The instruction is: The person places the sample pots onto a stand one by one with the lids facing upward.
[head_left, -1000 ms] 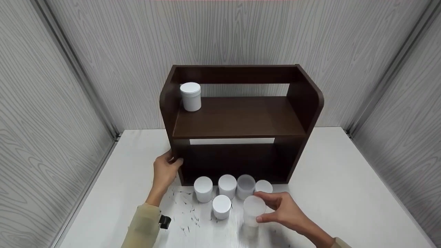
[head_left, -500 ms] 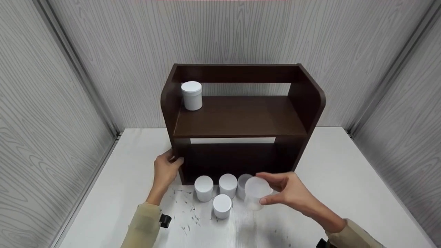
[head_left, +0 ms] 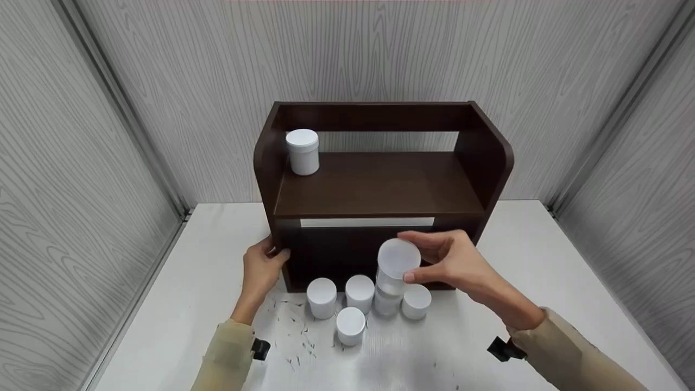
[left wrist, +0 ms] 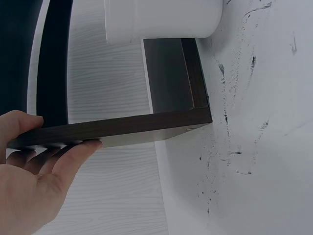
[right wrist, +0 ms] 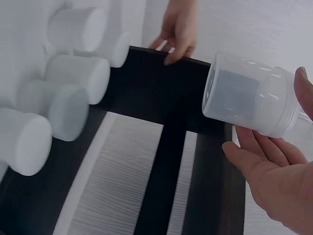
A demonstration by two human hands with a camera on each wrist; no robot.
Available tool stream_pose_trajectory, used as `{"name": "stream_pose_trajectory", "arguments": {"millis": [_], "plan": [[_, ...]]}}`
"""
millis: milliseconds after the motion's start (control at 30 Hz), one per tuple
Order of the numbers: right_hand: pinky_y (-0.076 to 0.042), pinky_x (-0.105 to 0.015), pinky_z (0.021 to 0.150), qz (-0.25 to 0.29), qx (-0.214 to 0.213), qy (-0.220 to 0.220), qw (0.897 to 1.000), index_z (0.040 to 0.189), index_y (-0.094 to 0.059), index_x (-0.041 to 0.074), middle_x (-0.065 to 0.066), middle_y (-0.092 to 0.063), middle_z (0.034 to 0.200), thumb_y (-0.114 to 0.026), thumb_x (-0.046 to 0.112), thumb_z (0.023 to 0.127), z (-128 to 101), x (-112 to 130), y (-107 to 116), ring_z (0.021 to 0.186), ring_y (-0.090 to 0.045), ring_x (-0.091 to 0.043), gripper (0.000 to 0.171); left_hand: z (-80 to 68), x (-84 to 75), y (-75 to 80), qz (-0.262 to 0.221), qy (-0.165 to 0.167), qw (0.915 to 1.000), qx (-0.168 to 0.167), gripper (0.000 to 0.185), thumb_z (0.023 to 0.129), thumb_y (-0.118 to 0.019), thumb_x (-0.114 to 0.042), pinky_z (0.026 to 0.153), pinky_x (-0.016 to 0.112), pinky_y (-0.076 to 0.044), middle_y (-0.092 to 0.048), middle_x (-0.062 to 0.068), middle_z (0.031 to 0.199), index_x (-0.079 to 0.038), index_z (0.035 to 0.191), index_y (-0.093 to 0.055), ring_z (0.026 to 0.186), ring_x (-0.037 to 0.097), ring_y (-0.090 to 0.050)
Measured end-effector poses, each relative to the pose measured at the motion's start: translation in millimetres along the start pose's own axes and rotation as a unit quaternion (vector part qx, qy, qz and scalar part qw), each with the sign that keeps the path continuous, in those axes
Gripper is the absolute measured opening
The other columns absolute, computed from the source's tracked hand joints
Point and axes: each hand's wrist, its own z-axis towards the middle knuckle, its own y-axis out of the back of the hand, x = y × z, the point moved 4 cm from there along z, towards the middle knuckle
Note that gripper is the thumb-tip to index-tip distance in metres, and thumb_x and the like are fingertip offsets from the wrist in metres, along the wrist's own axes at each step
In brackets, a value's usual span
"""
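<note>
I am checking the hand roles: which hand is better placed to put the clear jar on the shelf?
Probably the right hand: it already holds the clear jar in the air before the shelf. The left hand grips the shelf's side panel.

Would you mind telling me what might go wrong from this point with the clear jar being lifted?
The right hand holds the clear plastic jar only at its fingertips, so it might slip and topple the white jars clustered below. It could also knock the dark brown wooden shelf, which the left hand steadies by one side panel.
</note>
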Motion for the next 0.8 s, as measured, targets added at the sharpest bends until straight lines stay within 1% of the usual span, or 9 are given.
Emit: {"name": "stream_pose_trajectory", "arguments": {"millis": [167, 433, 600, 800], "plan": [[-0.055, -0.036, 0.1, 0.003, -0.01, 0.021, 1.0, 0.143, -0.059, -0.009, -0.018, -0.065, 0.14, -0.091, -0.004, 0.076, 15, 17, 0, 0.127, -0.065, -0.027, 0.074, -0.2, 0.4, -0.4, 0.001, 0.002, 1.0, -0.002, 0.051, 0.095, -0.068, -0.004, 0.095, 0.047, -0.059, -0.065, 0.029, 0.135, 0.012, 0.142, -0.056, 0.12, 0.042, -0.067], [-0.058, -0.034, 0.096, 0.002, -0.032, 0.036, 0.999, 0.14, -0.062, -0.01, -0.018, -0.071, 0.13, -0.09, -0.007, 0.074, 42, 39, -3, 0.115, -0.072, -0.026, 0.072, 0.1, 1.2, -0.2, 0.008, 0.006, 0.9999, -0.006, 0.051, 0.094, -0.069, -0.004, 0.096, 0.047, -0.058, -0.065, 0.029, 0.134, 0.011, 0.142, -0.058, 0.121, 0.041, -0.067], [-0.059, -0.034, 0.093, -0.002, -0.04, 0.045, 0.998, 0.137, -0.066, -0.006, -0.016, -0.074, 0.125, -0.091, -0.005, 0.073, 60, 50, -5, 0.111, -0.074, -0.027, 0.069, -0.2, 1.0, 0.0, 0.002, 0.009, 1.0, -0.004, 0.052, 0.094, -0.069, -0.004, 0.096, 0.047, -0.058, -0.064, 0.03, 0.136, 0.013, 0.142, -0.057, 0.122, 0.042, -0.066], [-0.06, -0.036, 0.093, -0.009, -0.035, 0.057, 0.998, 0.138, -0.067, -0.002, -0.014, -0.075, 0.122, -0.093, 0.002, 0.075, 80, 63, -10, 0.112, -0.073, -0.028, 0.068, -0.3, -0.2, 0.3, 0.002, 0.006, 1.0, 0.002, 0.054, 0.095, -0.068, -0.006, 0.097, 0.045, -0.058, -0.063, 0.028, 0.138, 0.012, 0.144, -0.055, 0.124, 0.041, -0.065]]}}
